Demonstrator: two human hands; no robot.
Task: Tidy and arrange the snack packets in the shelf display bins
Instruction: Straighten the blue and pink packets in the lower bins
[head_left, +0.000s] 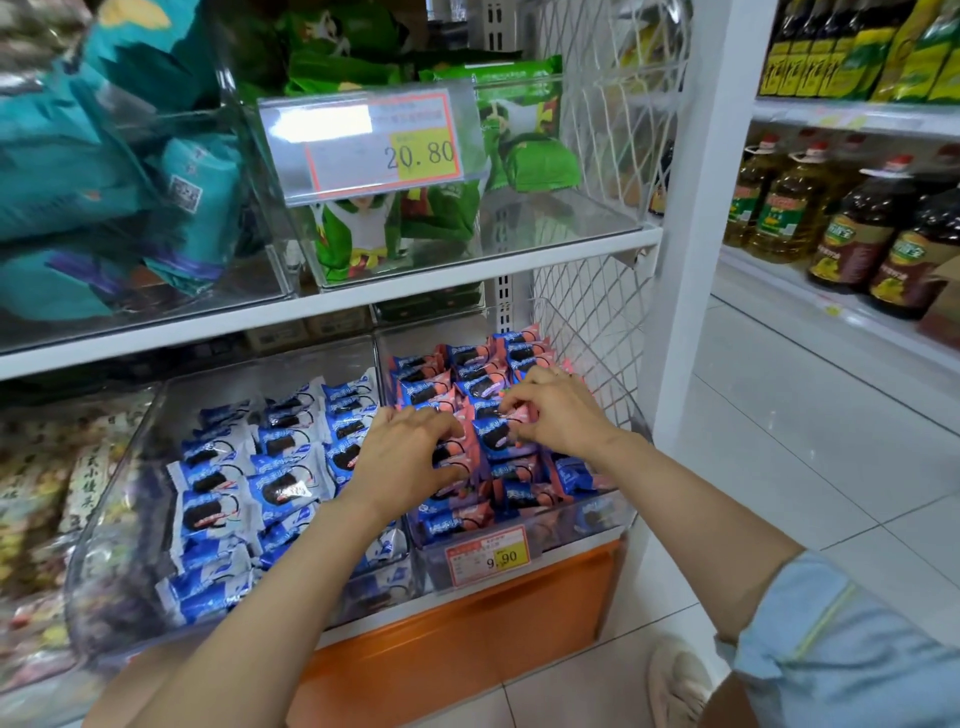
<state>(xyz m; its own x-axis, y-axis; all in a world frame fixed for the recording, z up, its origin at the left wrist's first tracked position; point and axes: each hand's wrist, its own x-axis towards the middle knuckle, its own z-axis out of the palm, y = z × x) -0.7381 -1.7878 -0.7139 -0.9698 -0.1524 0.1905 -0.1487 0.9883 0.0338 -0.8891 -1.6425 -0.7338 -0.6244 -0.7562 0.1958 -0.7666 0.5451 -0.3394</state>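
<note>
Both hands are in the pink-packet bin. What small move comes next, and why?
Likely the right hand seats the pink packet it pinches into its row, while the left hand grips the neighbouring packets. The rest of the clear bin already stands in fairly even rows.

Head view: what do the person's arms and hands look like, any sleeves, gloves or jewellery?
Both the left hand and the right hand are bare: no gloves, rings or watch show. The right arm wears a light blue sleeve, pushed up near the elbow, with a thin yellow-green stripe. The left forearm is uncovered as far as the frame shows.
</note>
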